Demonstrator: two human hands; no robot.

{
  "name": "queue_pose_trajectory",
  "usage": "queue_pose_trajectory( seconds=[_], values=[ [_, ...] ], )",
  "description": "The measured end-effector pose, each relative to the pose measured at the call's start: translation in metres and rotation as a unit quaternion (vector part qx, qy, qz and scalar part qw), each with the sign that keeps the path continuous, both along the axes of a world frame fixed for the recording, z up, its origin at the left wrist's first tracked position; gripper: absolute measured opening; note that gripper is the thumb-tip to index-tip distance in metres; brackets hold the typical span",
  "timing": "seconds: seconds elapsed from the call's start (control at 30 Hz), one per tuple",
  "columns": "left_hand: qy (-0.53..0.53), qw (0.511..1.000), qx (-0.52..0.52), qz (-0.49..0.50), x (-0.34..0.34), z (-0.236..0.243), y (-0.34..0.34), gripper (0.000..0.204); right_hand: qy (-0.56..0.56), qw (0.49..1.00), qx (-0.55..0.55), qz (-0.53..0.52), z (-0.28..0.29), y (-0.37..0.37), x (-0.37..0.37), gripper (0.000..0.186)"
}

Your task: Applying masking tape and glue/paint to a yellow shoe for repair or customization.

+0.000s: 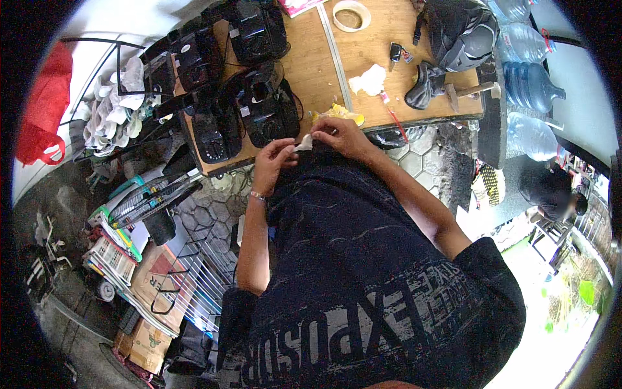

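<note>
My left hand (276, 158) and my right hand (339, 137) meet just in front of the wooden table's near edge. Between them is a small crumpled white piece (304, 143), perhaps tissue or cloth; its kind is too small to make out. Fingertips of both hands pinch it from either side. A yellow-and-white item (348, 115) lies on the table edge just beyond my right hand, partly hidden by it. Right of it are a thin red stick (397, 124), a small white-and-red tube (385, 96) and a crumpled white cloth (367, 80).
Several glossy black appliances (267, 107) with cables crowd the table's left. Farther right are a tape roll (361, 26), keys (403, 54), a black shoe (424, 87), a hammer (472, 91) and a black bag (463, 35). A fan (155, 200) stands left; water jugs (528, 87) line the right.
</note>
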State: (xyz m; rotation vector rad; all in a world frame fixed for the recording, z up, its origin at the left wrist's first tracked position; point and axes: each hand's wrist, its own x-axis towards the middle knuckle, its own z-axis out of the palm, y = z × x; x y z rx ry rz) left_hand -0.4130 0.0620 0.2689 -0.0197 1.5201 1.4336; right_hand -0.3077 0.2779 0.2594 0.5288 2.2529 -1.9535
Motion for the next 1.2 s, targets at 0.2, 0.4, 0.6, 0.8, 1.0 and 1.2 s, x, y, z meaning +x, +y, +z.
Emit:
queue_pose_trajectory(
  seconds=[0.2, 0.4, 0.6, 0.8, 1.0, 1.2],
  values=[
    [0.072, 0.964, -0.255, 0.008, 0.023, -0.055, -0.136, 0.018, -0.036, 0.988, 0.095, -0.114, -0.039, 0.061, 0.036, 0.019],
    [-0.016, 0.896, -0.442, 0.045, 0.085, -0.131, -0.269, 0.022, -0.081, 0.939, 0.246, -0.226, -0.099, 0.133, 0.056, 0.02],
    [-0.016, 0.925, -0.375, 0.057, 0.115, -0.22, -0.323, 0.025, -0.108, 0.888, 0.404, -0.192, -0.122, 0.147, 0.042, 0.023],
    [0.049, 0.992, -0.104, 0.043, 0.076, -0.216, -0.252, 0.028, -0.159, 0.882, 0.415, -0.157, -0.134, 0.143, 0.041, 0.025],
    [0.09, 0.982, -0.164, 0.039, 0.024, -0.093, -0.139, 0.033, -0.075, 0.912, 0.265, -0.304, -0.12, 0.145, 0.047, 0.028],
    [0.205, 0.977, -0.045, -0.027, -0.009, -0.02, -0.016, 0.035, -0.033, 0.964, -0.021, -0.263, -0.047, 0.091, 0.042, 0.028]
  ],
)
